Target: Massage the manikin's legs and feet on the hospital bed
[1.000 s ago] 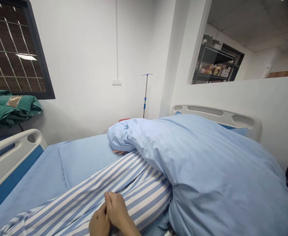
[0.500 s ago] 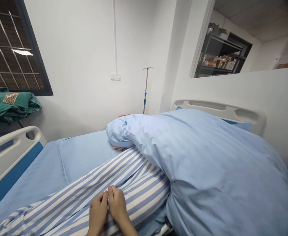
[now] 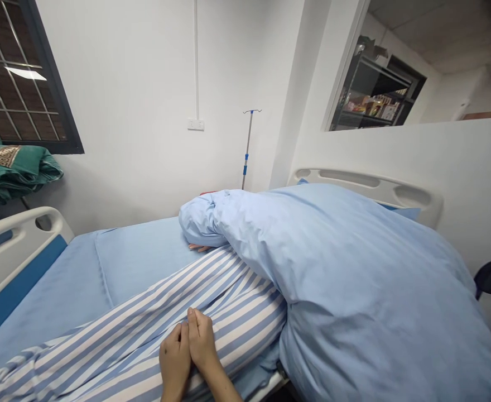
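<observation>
On striped cloth (image 3: pixel 239 329) — left hand (image 3: pixel 174 360) and right hand (image 3: pixel 201 341) rest together.

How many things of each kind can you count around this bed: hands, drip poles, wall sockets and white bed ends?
Hands: 3 (left hand, right hand, a third hand's fingers at the edge of the blue quilt)
Drip poles: 1
Wall sockets: 1
White bed ends: 2
Total: 7
</observation>
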`<state>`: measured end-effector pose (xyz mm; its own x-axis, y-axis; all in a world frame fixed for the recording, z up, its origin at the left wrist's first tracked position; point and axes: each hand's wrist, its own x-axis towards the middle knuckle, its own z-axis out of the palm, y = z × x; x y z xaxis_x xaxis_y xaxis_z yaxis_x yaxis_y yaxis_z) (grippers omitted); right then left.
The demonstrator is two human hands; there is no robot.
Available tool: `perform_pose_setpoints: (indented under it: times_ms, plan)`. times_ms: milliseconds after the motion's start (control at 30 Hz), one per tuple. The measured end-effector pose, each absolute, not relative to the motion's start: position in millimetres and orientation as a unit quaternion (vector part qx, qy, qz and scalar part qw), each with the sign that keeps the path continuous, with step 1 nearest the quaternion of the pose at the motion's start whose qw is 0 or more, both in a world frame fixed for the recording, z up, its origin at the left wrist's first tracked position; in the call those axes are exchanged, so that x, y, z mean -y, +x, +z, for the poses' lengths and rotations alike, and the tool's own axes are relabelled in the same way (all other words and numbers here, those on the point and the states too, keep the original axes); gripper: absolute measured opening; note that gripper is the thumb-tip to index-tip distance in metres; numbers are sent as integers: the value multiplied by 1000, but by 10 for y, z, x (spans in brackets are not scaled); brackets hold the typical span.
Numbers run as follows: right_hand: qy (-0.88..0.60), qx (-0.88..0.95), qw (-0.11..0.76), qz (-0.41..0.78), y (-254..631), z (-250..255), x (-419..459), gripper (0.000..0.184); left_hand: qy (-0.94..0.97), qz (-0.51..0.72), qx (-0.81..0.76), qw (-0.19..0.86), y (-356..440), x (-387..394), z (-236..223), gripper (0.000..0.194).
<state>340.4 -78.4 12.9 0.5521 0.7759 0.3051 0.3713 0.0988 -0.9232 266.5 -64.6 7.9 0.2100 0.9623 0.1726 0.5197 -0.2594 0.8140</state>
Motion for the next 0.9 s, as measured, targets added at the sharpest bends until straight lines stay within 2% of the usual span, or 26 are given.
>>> perform_pose_setpoints:
  times_ms: [100,267,367,500,667,767,900]
  plan:
    - [-668,462,562,157,3414,181,794,41,717,343,-526,304,2666,622,109,35]
    - [-720,566,401,25,3525,473,891,39,728,303,-537,301,2671,626,135,28]
    - [-719,599,352,-8,3615,556,952,39,743,285,-534,286,2687,651,151,27]
    - [-729,586,355,9,3690,401,984,41,758,292,-532,241,2723,672,156,32]
    - [-736,548,396,27,3691,253,975,41,771,285,-528,212,2727,672,109,27]
    - [-722,536,436,47,3704,266,968,41,765,275,-531,241,2729,662,135,28]
    - [-695,505,505,88,3747,271,958,41,730,299,-520,328,2825,630,340,35]
